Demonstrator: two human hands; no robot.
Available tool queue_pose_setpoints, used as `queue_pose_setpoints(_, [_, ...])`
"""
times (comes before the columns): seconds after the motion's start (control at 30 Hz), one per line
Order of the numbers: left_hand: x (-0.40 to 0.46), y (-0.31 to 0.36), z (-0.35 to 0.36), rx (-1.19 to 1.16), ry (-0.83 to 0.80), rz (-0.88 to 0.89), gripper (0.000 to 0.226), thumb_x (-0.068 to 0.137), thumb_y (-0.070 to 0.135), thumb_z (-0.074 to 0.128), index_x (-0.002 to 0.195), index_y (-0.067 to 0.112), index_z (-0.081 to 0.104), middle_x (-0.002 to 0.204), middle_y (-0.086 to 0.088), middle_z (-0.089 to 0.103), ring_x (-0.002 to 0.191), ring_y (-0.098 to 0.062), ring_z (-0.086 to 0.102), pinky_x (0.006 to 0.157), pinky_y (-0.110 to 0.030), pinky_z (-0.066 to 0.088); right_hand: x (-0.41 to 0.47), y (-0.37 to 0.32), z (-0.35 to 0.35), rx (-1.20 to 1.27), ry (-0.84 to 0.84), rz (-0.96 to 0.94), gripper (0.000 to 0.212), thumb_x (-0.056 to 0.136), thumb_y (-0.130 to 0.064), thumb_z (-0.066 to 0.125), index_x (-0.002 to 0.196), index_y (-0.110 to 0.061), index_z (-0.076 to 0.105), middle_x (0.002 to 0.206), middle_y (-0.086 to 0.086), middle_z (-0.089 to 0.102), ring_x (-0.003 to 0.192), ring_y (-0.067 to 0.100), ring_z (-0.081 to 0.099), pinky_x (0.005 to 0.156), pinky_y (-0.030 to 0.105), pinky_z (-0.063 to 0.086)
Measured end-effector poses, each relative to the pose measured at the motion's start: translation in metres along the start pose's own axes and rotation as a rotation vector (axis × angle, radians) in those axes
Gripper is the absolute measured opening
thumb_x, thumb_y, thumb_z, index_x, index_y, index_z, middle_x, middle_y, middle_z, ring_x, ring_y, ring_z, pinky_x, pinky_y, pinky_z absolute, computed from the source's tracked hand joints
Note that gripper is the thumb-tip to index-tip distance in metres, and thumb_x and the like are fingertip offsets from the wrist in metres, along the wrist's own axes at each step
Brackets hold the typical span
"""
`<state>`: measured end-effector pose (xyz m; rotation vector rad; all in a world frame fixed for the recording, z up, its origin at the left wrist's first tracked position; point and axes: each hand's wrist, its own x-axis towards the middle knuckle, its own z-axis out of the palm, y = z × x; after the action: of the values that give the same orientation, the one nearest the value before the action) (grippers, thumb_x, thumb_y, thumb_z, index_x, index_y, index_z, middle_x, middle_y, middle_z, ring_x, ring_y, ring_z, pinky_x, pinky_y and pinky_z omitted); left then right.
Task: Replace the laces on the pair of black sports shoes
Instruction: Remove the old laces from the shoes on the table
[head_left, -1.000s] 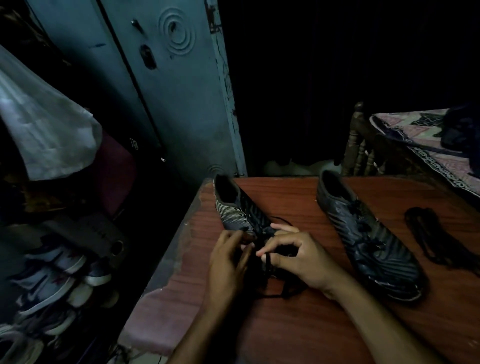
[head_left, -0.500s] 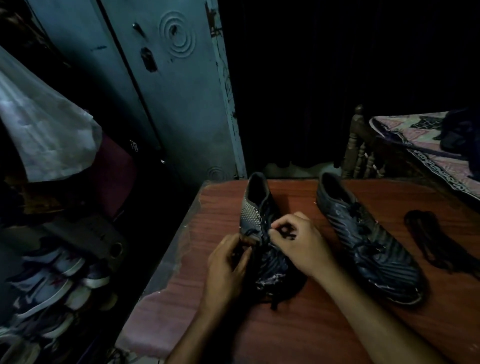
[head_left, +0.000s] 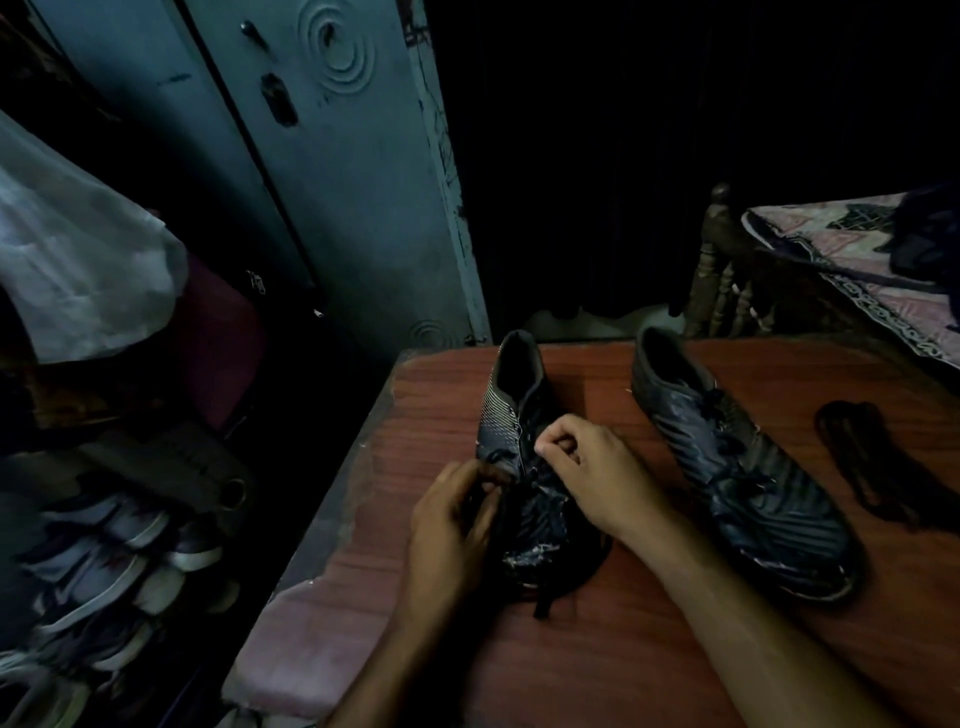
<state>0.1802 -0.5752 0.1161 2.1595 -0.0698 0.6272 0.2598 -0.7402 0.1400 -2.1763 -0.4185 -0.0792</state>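
Two black sports shoes sit on the reddish wooden counter (head_left: 649, 649): the near shoe (head_left: 519, 441) by its left edge, heel at the far edge, the other shoe (head_left: 727, 467) to its right. The left hand (head_left: 452, 525) and right hand (head_left: 587, 473) each close their grip on its black lace (head_left: 545, 603). A loose black lace bundle (head_left: 867, 462) lies near the counter's right edge
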Motion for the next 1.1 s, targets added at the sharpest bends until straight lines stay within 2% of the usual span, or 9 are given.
queue_pose_setpoints(0.07, [-0.002,-0.002,0.0,-0.047,-0.007,-0.063,0.029,0.096,0.001,0.062,0.094,0.029,0.066,0.092,0.009,0.07,0.086,-0.01,0.067,0.074,-0.033,0.054,-0.002,0.003,-0.002,0.038,0.037,-0.038,0.011,0.092,-0.022,0.07,0.084,-0.028,0.068,0.08,-0.013,0.066,0.068,-0.001,0.058,0.062,0.014,0.042])
queue_pose_setpoints(0.17, [-0.004,-0.003,-0.001,-0.084,-0.014,-0.124,0.021,0.101,0.004,0.057,0.1,0.024,0.064,0.092,0.006,0.072,0.083,-0.014,0.068,0.072,-0.038,0.053,-0.004,0.004,-0.001,0.033,0.075,-0.126,0.011,0.088,-0.017,0.074,0.088,-0.028,0.073,0.087,-0.01,0.066,0.072,0.005,0.06,0.067,0.018,0.045])
queue_pose_setpoints(0.4, [-0.006,0.011,-0.006,-0.009,0.004,-0.109,0.02,0.101,0.004,0.056,0.102,0.023,0.063,0.099,0.021,0.073,0.09,0.004,0.068,0.074,-0.018,0.051,-0.004,0.007,0.002,0.065,0.147,-0.152,0.014,0.086,-0.012,0.075,0.092,-0.025,0.075,0.09,-0.01,0.067,0.072,0.005,0.061,0.069,0.014,0.044])
queue_pose_setpoints(0.5, [-0.008,0.013,-0.007,-0.008,-0.003,-0.104,0.018,0.104,0.008,0.053,0.104,0.025,0.06,0.102,0.022,0.073,0.092,0.005,0.069,0.076,-0.022,0.052,-0.004,0.008,0.004,0.035,0.16,-0.183,0.014,0.087,-0.011,0.075,0.092,-0.025,0.075,0.091,-0.011,0.065,0.072,0.005,0.06,0.07,0.019,0.047])
queue_pose_setpoints(0.67, [-0.009,0.008,-0.008,-0.066,0.022,-0.101,0.008,0.105,0.024,0.043,0.102,0.019,0.049,0.101,0.008,0.075,0.092,-0.01,0.072,0.081,-0.05,0.057,-0.003,0.011,0.005,0.023,0.166,-0.208,0.013,0.09,-0.014,0.072,0.095,-0.026,0.077,0.092,-0.013,0.063,0.08,0.004,0.06,0.073,0.019,0.047])
queue_pose_setpoints(0.83, [-0.009,0.013,-0.01,-0.236,0.124,-0.082,0.017,0.104,0.023,0.037,0.098,0.036,0.048,0.1,0.001,0.071,0.098,-0.023,0.07,0.092,-0.052,0.055,-0.002,0.013,0.005,0.059,0.167,-0.23,0.006,0.092,-0.023,0.071,0.094,-0.024,0.077,0.089,-0.012,0.062,0.078,0.006,0.06,0.073,0.025,0.048])
queue_pose_setpoints(0.9, [-0.009,0.012,-0.011,-0.339,0.159,-0.11,0.016,0.104,0.023,0.038,0.097,0.032,0.048,0.097,-0.002,0.066,0.096,-0.029,0.068,0.095,-0.057,0.054,-0.001,0.013,0.005,0.07,0.149,-0.218,0.007,0.089,-0.026,0.074,0.095,-0.024,0.077,0.087,-0.011,0.059,0.073,0.008,0.058,0.068,0.025,0.048])
queue_pose_setpoints(1.03, [-0.008,0.011,-0.011,-0.313,0.124,-0.147,0.016,0.103,0.017,0.045,0.095,0.029,0.052,0.087,0.007,0.063,0.083,-0.014,0.064,0.077,-0.043,0.052,-0.001,0.015,0.006,0.093,0.101,-0.204,0.018,0.088,-0.02,0.076,0.105,-0.021,0.077,0.094,-0.01,0.058,0.077,0.01,0.057,0.066,0.018,0.046])
queue_pose_setpoints(1.1, [-0.007,0.013,-0.012,-0.275,0.105,-0.16,0.018,0.103,0.014,0.052,0.091,0.027,0.056,0.082,0.006,0.063,0.075,-0.011,0.058,0.07,-0.039,0.049,-0.002,0.016,0.006,0.11,0.074,-0.207,0.021,0.088,-0.018,0.075,0.109,-0.02,0.076,0.097,-0.009,0.058,0.082,0.009,0.058,0.069,0.02,0.051])
